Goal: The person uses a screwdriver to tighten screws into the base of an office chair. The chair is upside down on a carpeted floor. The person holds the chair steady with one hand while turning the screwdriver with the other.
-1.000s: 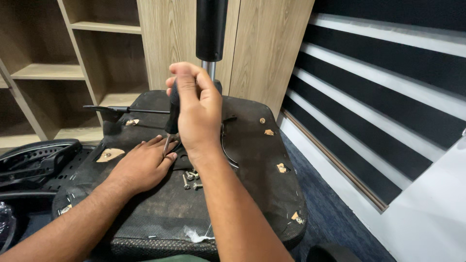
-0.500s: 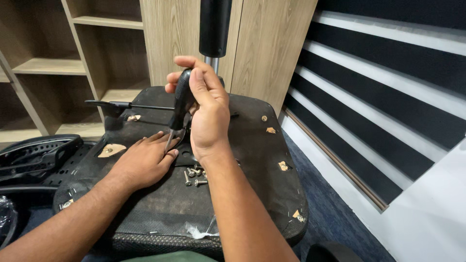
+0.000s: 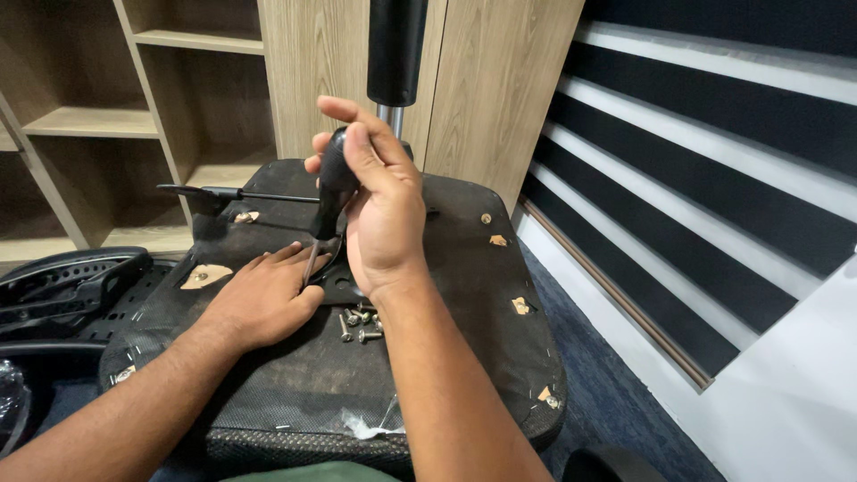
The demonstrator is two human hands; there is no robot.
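An upturned office chair seat (image 3: 464,295) with a black fabric underside lies in front of me. My right hand (image 3: 379,210) grips the black handle of a screwdriver (image 3: 332,183), held nearly upright with its shaft pointing down at the seat's metal plate. My left hand (image 3: 263,299) lies flat on the seat, its fingertips beside the screwdriver's tip. Several loose screws (image 3: 357,323) lie on the fabric just below my right wrist. The screwdriver's tip is partly hidden by my fingers.
The chair's gas cylinder (image 3: 395,54) rises straight up behind my hands. A thin black lever (image 3: 232,194) sticks out to the left. Wooden shelving (image 3: 134,125) stands behind; a black plastic chair part (image 3: 62,290) lies at left. A dark striped wall (image 3: 696,178) runs along the right.
My right hand has shifted its hold on the screwdriver handle, turning it and opening its fingers slightly. The left hand has stayed flat on the seat.
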